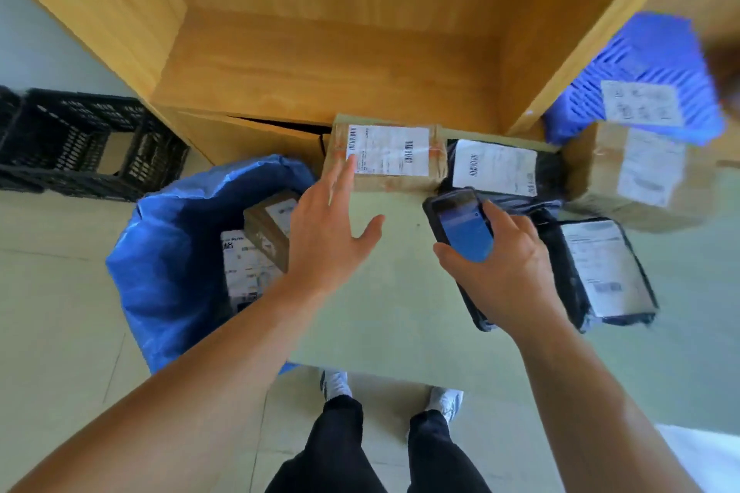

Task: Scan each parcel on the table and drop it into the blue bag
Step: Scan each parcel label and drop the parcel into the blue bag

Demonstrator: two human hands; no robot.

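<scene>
My left hand (328,224) is open with fingers spread, its fingertips at the near left corner of a brown cardboard parcel (386,158) with a white label at the table's far edge. My right hand (504,264) grips a dark handheld scanner (460,230) whose blue screen faces up. A black bagged parcel (500,170) lies right of the brown one, and another black parcel (600,272) lies at the right. A bigger cardboard box (636,176) stands at the far right. The blue bag (168,252) gapes open left of the table, with parcels (264,248) inside.
The pale green table (400,312) ends just above my shoes. A black plastic crate (84,140) stands on the floor at the left. A blue crate (648,80) with a paper label sits behind the big box. Wooden shelving rises behind the table.
</scene>
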